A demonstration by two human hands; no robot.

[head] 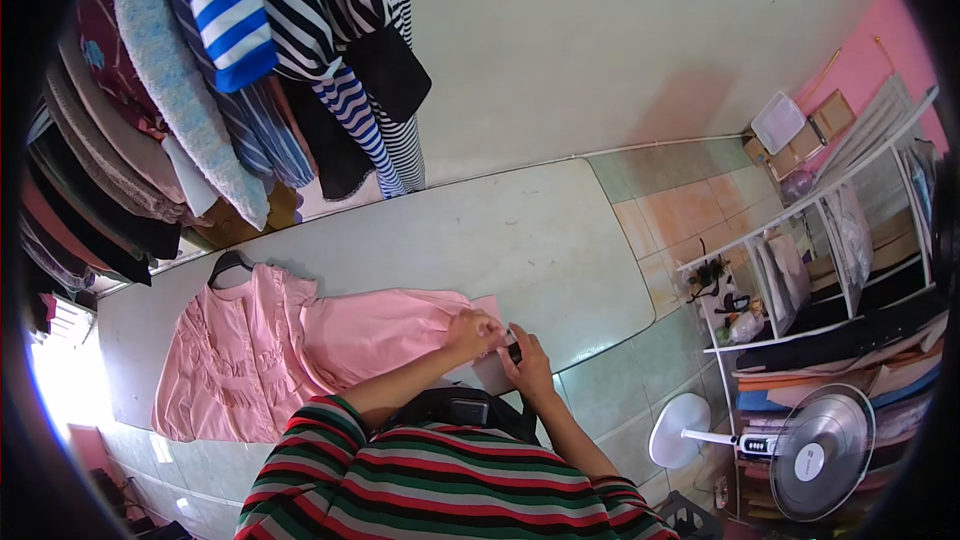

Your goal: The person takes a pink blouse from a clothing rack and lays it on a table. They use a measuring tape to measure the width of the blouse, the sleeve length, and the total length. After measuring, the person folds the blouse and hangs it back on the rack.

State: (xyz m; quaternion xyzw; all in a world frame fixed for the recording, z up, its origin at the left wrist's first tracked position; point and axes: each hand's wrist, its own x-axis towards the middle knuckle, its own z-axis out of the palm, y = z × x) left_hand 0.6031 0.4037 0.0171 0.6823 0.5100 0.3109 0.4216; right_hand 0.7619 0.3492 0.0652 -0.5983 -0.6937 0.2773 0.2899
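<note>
A pink ruffled blouse (247,360) lies on a pale table, a black hanger (230,264) at its neck. One sleeve (375,326) stretches right across the table. Over the cuff end of that sleeve is my left hand (476,335), its fingers bent at the cloth; whether they pinch it is too small to tell. Close beside it, my right hand (529,364) holds a small dark object (514,350) between thumb and fingers; its kind is unclear.
The pale tabletop (487,232) runs along the wall. Striped and plain garments (300,22) hang at the upper left. On the right are a white wire rack (739,349) with folded clothes and bags, and a standing fan (821,452). Tiled floor (637,375) lies beyond the table's edge.
</note>
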